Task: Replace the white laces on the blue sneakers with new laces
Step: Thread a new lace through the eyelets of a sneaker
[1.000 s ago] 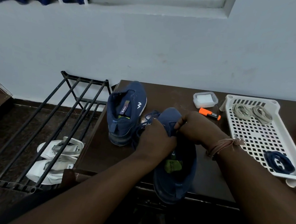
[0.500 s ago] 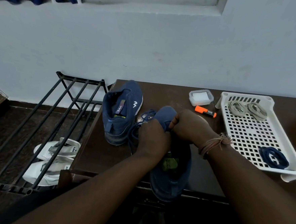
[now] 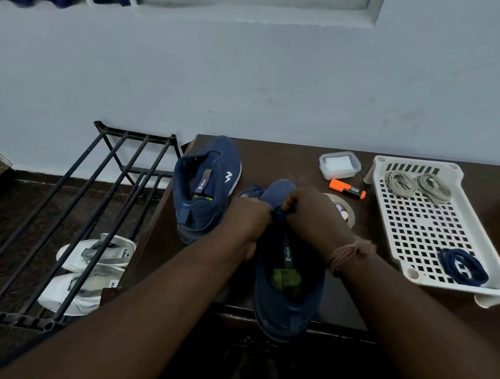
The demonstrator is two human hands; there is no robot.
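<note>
On the brown table point(image 3: 289, 165), near blue sneaker point(image 3: 288, 280) sits heel toward me w/ its toe under my hands — left hand point(image 3: 248, 221) and right hand point(image 3: 314, 220) both curled tight, pinching dark-blue lace point(image 3: 250, 191) over the tongue — 2nd sneaker point(image 3: 206, 186) just left.
</note>
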